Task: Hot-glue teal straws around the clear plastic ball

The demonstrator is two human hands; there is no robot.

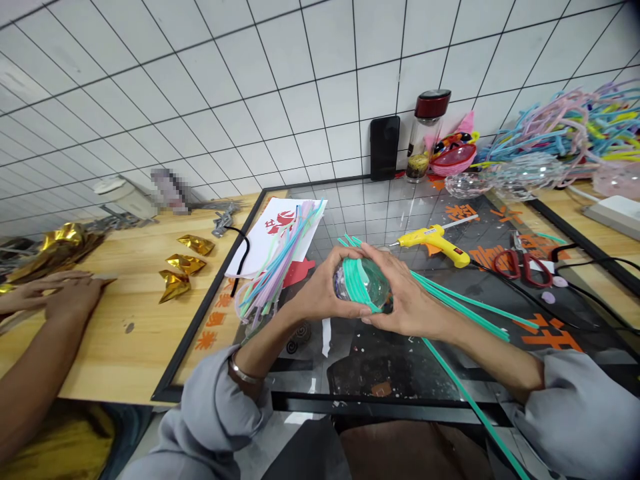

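Observation:
Between my two hands is a clear rounded plastic piece (377, 283) with green strips (356, 283) wrapped over its left part. My left hand (323, 287) curls round its left side, and my right hand (403, 293) grips the right side, with fingers meeting at the top. Long green pipe cleaners (465, 307) lie to the right, passing behind my right forearm; one strand hangs over the table's front edge. Beyond my right hand rests a yellow hot glue gun (440, 243). Left of my hands, a bundle of pastel pipe cleaners (280, 260) lies on white paper (255, 237).
Red-handled scissors (525, 267) and black cables lie at right. A phone (385, 148), a glass bottle (425, 137) and a heap of coloured pipe cleaners (560, 133) stand along the tiled wall. Gold foil pieces (185, 265) and another person's hands (65, 297) are at left.

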